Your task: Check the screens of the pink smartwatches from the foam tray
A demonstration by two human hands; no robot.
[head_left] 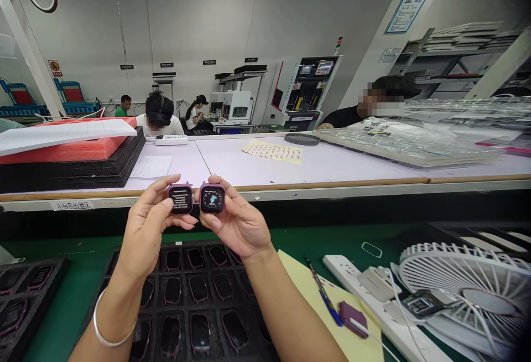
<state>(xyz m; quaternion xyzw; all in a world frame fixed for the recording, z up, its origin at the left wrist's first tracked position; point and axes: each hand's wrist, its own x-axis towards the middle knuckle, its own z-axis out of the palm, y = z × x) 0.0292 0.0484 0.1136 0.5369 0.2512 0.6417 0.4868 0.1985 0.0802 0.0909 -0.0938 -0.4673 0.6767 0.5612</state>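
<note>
My left hand (pixel 151 215) is closed around a purple smartwatch (pixel 181 199), whose lit screen shows a list of white text lines. Close beside it, my right hand (pixel 236 218) grips a second purple smartwatch (pixel 212 199) by its edges, its screen lit with a round dial and a blue figure. Both watches are held up, facing me, above a black foam tray (pixel 185 305). Several similar dark-screened watches sit in the tray's compartments, some hidden behind my forearms.
Right of the tray, a yellow sheet (pixel 302 279) bears a pen (pixel 326 293) and a purple case (pixel 352 319) with a cable. Beyond are a white power strip (pixel 344 268) and a white fan (pixel 464 284). Another foam tray (pixel 37 306) stands left. A raised shelf (pixel 232 165) crosses ahead; people sit behind it.
</note>
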